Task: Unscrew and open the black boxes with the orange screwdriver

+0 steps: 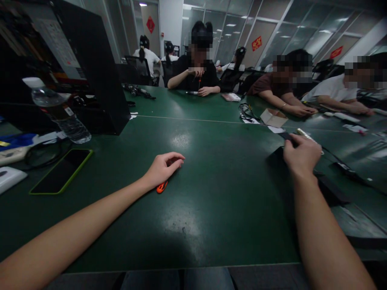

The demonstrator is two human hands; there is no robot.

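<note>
While your left hand [165, 167] rests near the middle of the green table [223, 209], it covers most of an orange and black handle [162, 187]. Only a rounded end shows, just below the heel of that hand; the rest is hidden, so you cannot tell what tool it belongs to. Your left fingers lie close together in a loose curl, thumb near the fingertips, and whether they pinch anything cannot be told.

Your right hand [302, 155] is out at the right side of the table, back toward you, blurred. Its fingers are mostly hidden behind the knuckles, so you cannot tell whether they are pressed together or gripping. A dark piece [287, 138] juts past the thumb side, and a pale strip [306, 135] shows behind the knuckles; what either one is stays unclear. A black block [276, 156] sits just left of this hand, partly covered by it, and your forearm partly blocks another dark bar [332, 189] on the right.

Over on your left lie a green-edged phone [62, 171] and a white object [10, 179] cut off by the picture's edge. A leaning-looking water bottle [60, 110] hides part of the computer case [99, 68], itself cut off at the top.
</note>
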